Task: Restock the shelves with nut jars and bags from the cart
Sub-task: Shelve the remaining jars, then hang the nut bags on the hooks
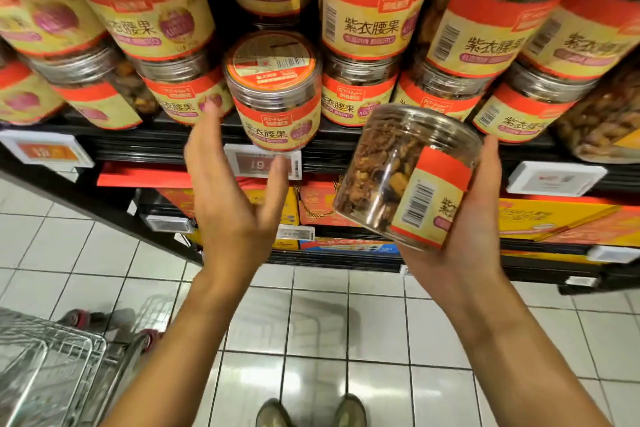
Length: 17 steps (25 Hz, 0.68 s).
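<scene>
Right hand (474, 218) is clamped on a nut jar (408, 177). The jar sits in the palm with the thumb up along its right side, and it is held out in front of the shelf (138, 146), below its edge. It leans left, clear lid uppermost, with the barcode on the red and yellow label turned toward me. I can see brown nuts through the plastic.

Left hand (235, 198) is loose and spread, fingers straight, holding nothing. It is raised just beside the front jar (277, 90), which stands at the shelf's near edge and tips toward me, so I see its lid sticker. The fingertips reach up on that jar's left and the thumb rises under it, across the price tag (263, 165). I can't tell whether skin meets plastic there.

Behind and on both sides, the stocked jars (370, 10) carry the same label and are stacked two high along the shelf. On the next level down are yellow and orange boxes (554, 218).

The wire cart (52, 364) is near me at the lower left, on the white tiled floor (311, 340). My shoes (311, 412) show at the bottom edge.
</scene>
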{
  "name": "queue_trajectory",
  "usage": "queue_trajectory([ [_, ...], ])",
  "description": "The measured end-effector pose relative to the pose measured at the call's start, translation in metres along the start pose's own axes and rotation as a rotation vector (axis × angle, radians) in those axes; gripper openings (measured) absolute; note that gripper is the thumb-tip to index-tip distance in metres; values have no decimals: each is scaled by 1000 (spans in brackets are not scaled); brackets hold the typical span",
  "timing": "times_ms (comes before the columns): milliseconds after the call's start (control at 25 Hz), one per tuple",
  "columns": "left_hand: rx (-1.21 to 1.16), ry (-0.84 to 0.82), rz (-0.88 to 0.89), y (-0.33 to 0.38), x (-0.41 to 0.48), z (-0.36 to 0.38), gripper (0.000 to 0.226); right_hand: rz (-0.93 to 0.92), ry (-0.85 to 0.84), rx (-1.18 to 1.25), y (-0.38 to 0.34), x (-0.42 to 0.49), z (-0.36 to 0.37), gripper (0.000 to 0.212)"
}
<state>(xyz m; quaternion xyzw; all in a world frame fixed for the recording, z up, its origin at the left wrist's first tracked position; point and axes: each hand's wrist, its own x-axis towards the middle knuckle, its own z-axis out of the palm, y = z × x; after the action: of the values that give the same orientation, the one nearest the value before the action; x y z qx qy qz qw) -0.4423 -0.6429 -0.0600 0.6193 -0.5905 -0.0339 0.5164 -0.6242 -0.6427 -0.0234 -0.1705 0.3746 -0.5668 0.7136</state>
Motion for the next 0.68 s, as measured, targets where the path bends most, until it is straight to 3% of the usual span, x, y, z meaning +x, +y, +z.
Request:
queue_trajectory([
  [80,295,-71,281,-4,-20,-5,54,-11,-10,-43,-2,1,10,52],
  [160,414,-151,419,-12,-19,4,52,1,1,-96,-4,4,19,56],
  [360,459,-217,381,-13,-4,10,62,13,4,-126,0,6,27,60],
  [440,429,-235,378,-8,-1,2,56,7,-6,-135,3,5,28,59],
  [480,352,-202,347,-3,0,-4,47,1,-15,-153,4,4,28,58],
  [560,-5,-83,64,19,1,-19,31,-9,-35,-237,4,3,33,57],
  [680,-691,-257,-406,60,6,-30,35,-59,-116,-335,8,-3,47,59],
])
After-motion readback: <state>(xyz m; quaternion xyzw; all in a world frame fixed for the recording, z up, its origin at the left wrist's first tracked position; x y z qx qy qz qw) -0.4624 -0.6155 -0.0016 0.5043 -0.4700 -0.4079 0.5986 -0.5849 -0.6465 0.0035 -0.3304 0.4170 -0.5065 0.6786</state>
